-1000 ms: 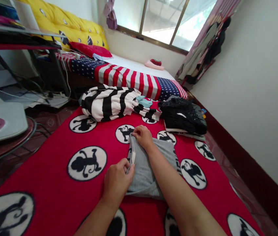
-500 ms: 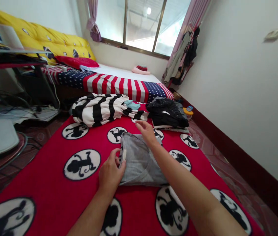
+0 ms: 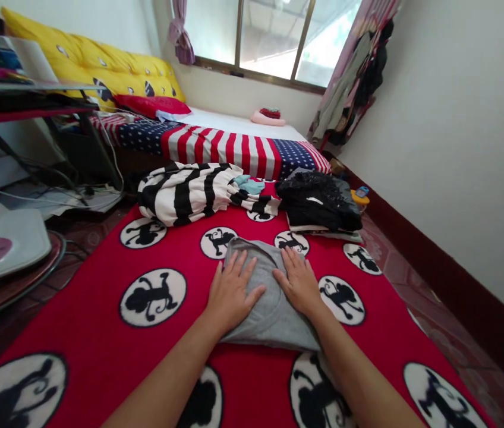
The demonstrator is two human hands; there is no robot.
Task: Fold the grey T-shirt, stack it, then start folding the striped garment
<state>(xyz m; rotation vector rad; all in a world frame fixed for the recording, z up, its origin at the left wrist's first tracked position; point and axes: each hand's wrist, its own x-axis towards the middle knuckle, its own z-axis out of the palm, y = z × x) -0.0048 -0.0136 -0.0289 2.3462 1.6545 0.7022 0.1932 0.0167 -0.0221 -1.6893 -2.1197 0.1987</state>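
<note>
A folded grey garment (image 3: 270, 309) lies on a red blanket (image 3: 100, 333) printed with black monkey figures in white circles. My left hand (image 3: 232, 291) lies flat on the garment's left half, fingers spread. My right hand (image 3: 299, 282) rests flat on its right half, fingers stretched out. Both palms press down on the cloth and hold nothing.
Beyond the garment lie a black-and-white striped cloth (image 3: 189, 190) and a stack of dark folded clothes (image 3: 318, 202). A mattress with a flag-pattern cover (image 3: 234, 148) sits behind, under a window. A desk frame with cables (image 3: 56, 148) stands left; a white wall (image 3: 457, 148) runs along the right.
Both hands let go of the garment's left edge and now lie flat on top of it. The grey garment looks folded narrower and smoother than before.
</note>
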